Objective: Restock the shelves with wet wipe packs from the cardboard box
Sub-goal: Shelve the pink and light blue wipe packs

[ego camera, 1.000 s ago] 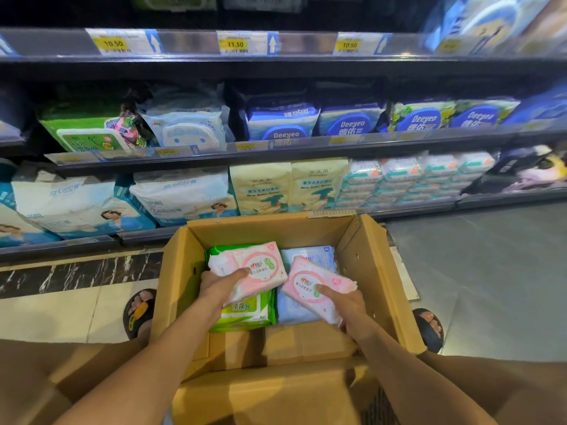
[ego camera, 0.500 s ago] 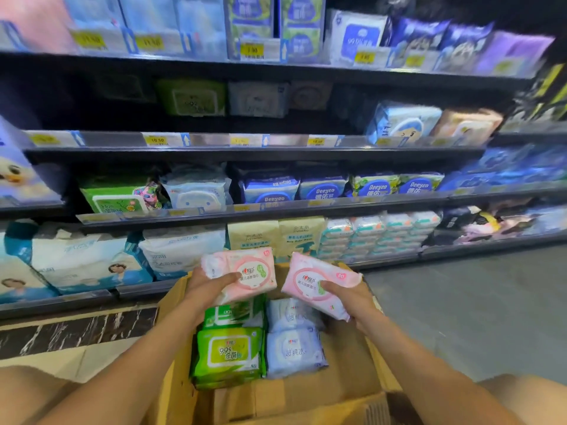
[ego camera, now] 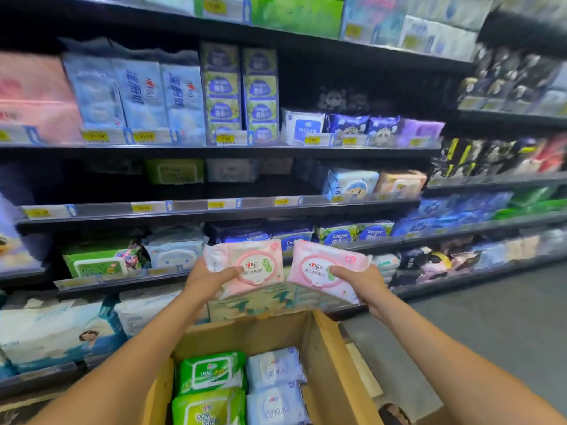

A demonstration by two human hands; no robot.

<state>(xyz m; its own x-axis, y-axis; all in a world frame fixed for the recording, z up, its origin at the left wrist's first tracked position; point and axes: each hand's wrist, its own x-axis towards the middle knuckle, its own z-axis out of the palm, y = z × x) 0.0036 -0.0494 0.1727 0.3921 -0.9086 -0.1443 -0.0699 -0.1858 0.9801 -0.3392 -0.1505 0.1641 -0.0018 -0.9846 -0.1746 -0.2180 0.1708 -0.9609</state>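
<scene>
My left hand point(ego camera: 208, 279) grips a pink wet wipe pack point(ego camera: 254, 265) by its lower left side. My right hand point(ego camera: 359, 282) grips a second pink pack point(ego camera: 319, 266) by its lower right side. Both packs are held side by side, almost touching, in front of the lower shelves and above the open cardboard box point(ego camera: 325, 357). Inside the box lie green wipe packs point(ego camera: 211, 375) on the left and pale blue packs point(ego camera: 274, 372) on the right. The dark shelf level point(ego camera: 214, 210) with yellow price tags has a wide gap on its left and a few packs set far back.
Shelves above and below are stocked with tissue and wipe packs. Large white and blue packs point(ego camera: 55, 332) fill the bottom shelf at the left. Grey floor point(ego camera: 491, 326) runs along the aisle at the right. A foot point(ego camera: 392, 415) shows by the box's right corner.
Both hands lifted the two pink packs out of the box and up in front of the shelves. The view tilted upward, showing higher shelf levels.
</scene>
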